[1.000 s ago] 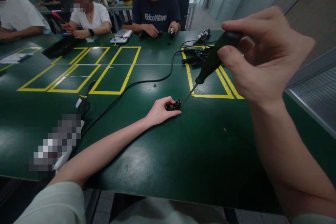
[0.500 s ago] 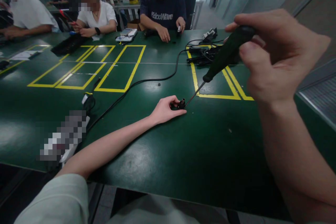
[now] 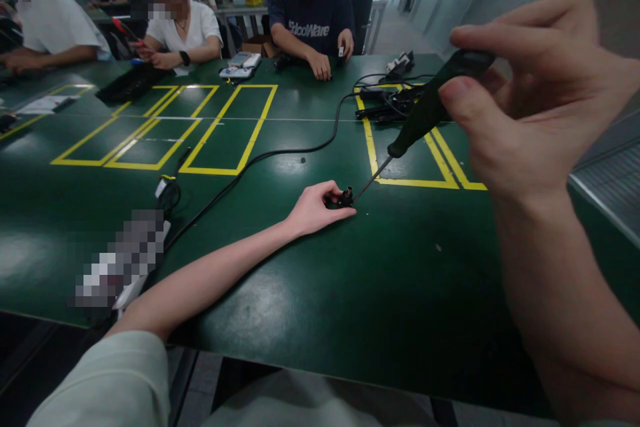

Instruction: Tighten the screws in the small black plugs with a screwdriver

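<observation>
My right hand (image 3: 530, 87) pinches the dark handle of a screwdriver (image 3: 425, 107) between thumb and fingers. The thin shaft slants down to the left, its tip at the side of a small black part with a short metal tube on top (image 3: 346, 197). That part sits on the green table, held between the thumb and fingers of my left hand (image 3: 317, 208). My left forearm rests along the tabletop. Whether the tip sits in a screw is too small to tell.
A black cable (image 3: 280, 152) runs across the green table (image 3: 390, 307) to a blurred-out item (image 3: 125, 253) at left. Dark cables and a clamp-like piece (image 3: 390, 103) lie behind the screwdriver. Yellow tape (image 3: 215, 171) marks rectangles. Co-workers sit opposite, one in a dark shirt (image 3: 315, 13).
The fingers of my right hand have shifted and rolled around the screwdriver handle, the hand moving slightly right. My left hand and the black part stay put. The opposite co-worker's hand moved slightly.
</observation>
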The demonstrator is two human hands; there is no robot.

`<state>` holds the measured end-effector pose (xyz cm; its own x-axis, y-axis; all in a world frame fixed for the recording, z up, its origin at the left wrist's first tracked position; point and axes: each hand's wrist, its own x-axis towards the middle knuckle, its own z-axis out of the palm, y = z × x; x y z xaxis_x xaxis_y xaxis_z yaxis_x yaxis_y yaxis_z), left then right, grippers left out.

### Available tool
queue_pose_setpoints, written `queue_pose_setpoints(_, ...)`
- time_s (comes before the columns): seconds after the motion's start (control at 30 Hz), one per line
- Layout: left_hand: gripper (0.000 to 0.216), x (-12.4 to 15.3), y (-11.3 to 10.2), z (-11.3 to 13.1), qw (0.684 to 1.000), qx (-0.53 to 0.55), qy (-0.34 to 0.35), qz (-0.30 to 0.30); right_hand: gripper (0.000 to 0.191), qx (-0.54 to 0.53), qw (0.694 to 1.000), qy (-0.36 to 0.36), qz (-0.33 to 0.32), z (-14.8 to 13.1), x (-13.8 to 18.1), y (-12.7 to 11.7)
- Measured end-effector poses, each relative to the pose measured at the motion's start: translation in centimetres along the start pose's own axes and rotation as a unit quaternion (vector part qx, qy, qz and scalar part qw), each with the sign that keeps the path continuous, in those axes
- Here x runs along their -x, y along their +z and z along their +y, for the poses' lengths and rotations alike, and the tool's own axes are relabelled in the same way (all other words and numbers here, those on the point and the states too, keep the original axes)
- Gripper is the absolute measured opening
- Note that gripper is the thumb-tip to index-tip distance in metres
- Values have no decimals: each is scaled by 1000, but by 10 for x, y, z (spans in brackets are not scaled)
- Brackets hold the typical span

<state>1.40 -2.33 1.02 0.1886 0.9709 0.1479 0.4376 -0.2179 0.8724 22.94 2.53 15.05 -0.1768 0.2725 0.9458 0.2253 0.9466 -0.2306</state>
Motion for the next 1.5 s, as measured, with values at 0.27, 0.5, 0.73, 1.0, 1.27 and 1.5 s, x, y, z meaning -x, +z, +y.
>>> queue_pose_setpoints(0.27, 29, -1, 0, -1, 1000, 4, 4, 0, 36, -20, 1000, -2, -12, 1, -1, 0)
queue_pose_setpoints(0.5, 29, -1, 2, -4, 1000, -2, 1, 4, 32, -42, 998, 34, -17, 0, 0, 1)
queue_pose_setpoints(0.73, 32, 0, 2, -2, 1000, -11, 4, 7, 35, 5, 1000, 7, 3, 0, 0, -1)
queue_pose_setpoints(1.0, 36, 1, 1, 1, 999, -42, 4, 15, 38, -73, 996, 53, -6, -6, 0, 4)
queue_pose_setpoints(1.27, 28, 1, 11, 4, 997, -47, -14, 58, 40, -140, 985, 84, -61, -16, 1, 8)
queue_pose_setpoints(1.5, 30, 2, 11, 2, 997, -39, -27, 61, 38, -98, 994, 47, 24, -6, 2, 1)
